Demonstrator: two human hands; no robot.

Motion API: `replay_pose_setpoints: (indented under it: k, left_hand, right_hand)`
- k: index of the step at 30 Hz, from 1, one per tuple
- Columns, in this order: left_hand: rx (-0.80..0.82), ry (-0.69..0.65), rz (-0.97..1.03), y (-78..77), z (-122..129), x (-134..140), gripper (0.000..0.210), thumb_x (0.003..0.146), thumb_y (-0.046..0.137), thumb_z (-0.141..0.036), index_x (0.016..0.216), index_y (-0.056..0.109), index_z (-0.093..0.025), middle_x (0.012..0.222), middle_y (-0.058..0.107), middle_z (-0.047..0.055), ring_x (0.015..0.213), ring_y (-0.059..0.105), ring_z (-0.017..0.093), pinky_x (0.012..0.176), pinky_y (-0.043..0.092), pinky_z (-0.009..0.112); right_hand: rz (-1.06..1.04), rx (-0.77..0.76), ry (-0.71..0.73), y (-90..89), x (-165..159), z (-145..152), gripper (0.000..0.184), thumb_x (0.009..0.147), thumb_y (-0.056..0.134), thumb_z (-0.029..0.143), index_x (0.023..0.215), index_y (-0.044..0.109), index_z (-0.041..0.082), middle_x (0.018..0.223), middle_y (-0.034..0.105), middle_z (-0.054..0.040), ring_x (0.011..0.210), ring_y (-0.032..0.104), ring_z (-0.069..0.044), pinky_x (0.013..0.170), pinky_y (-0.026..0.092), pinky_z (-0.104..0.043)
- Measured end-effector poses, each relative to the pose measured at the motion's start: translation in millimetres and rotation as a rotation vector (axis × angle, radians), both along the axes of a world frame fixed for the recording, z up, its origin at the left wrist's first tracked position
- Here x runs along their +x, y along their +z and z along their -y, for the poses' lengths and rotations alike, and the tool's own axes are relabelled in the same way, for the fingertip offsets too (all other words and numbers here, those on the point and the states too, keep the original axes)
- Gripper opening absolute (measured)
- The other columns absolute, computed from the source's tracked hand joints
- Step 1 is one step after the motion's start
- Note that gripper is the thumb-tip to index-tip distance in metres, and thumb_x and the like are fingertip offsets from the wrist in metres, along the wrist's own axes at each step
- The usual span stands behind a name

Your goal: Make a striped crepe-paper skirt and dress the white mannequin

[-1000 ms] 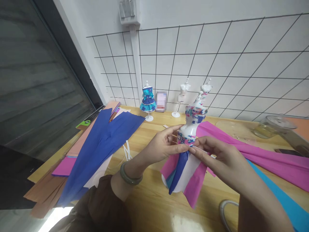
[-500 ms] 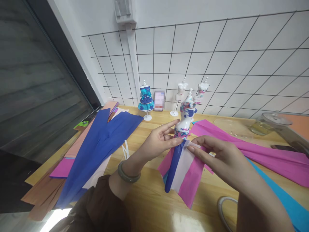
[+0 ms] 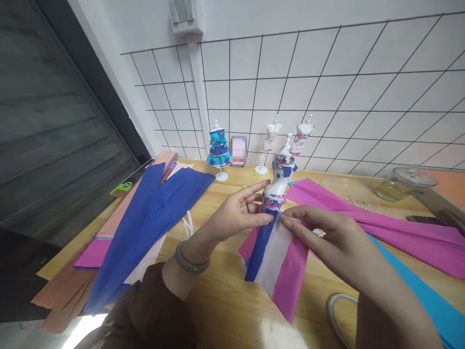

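A small mannequin (image 3: 278, 186), its white body patched with blue, pink and teal scraps, stands slightly tilted between my hands. From its hips hangs a crepe paper skirt (image 3: 271, 257) in blue, white and pink panels. My left hand (image 3: 238, 213) is closed at the hip, thumb pressing the blue panel's top edge while the other fingers reach behind the body. On the other side, my right hand (image 3: 323, 228) pinches the top of the white and pink panels between thumb and forefinger. The mannequin's stand is hidden by the skirt.
Blue crepe paper (image 3: 152, 218) covers other sheets at left. Pink crepe paper (image 3: 378, 223) and a blue sheet (image 3: 410, 286) lie at right. Behind stand a dressed mannequin (image 3: 219, 148), a phone (image 3: 239, 151), two more mannequins, and a glass teapot (image 3: 399, 184). A tape roll (image 3: 332, 315) lies in front.
The blue panel has spread flatter and wider under my left thumb, and the skirt's pink lower corner hangs slightly lower. My right fingers have shifted slightly left along the top edge.
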State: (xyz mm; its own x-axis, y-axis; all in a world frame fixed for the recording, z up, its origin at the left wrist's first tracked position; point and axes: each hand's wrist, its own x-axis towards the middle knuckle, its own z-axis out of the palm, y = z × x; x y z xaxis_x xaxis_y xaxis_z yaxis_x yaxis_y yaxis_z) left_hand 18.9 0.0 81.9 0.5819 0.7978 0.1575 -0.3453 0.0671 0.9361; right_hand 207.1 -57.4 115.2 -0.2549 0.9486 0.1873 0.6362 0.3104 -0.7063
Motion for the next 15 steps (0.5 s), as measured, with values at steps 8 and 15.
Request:
replay_pose_setpoints:
  k: [8,15]
  left_hand:
    - [0.022,0.007,0.003,-0.3,1.7,2.0,0.075,0.067,0.073,-0.014,0.134,0.042,-0.025,0.123,0.055,0.011,0.104,0.057,0.019,0.086,0.046,0.029]
    - [0.036,-0.011,0.014,-1.0,2.3,2.1,0.075,0.066,0.074,-0.014,0.133,0.043,-0.026,0.122,0.055,0.010,0.105,0.056,0.020,0.088,0.046,0.031]
  right_hand:
    - [-0.031,-0.013,0.040,-0.5,-2.1,-1.7,0.027,0.086,0.051,0.044,0.090,0.067,0.024,0.079,0.068,-0.0027,0.067,0.059,-0.016,0.059,0.046,-0.027]
    - [-0.072,-0.035,-0.019,-2.8,-1.9,-2.7,0.026,0.084,0.052,0.046,0.083,0.064,0.023,0.074,0.065,-0.0013,0.066,0.057,-0.015,0.058,0.045,-0.026]
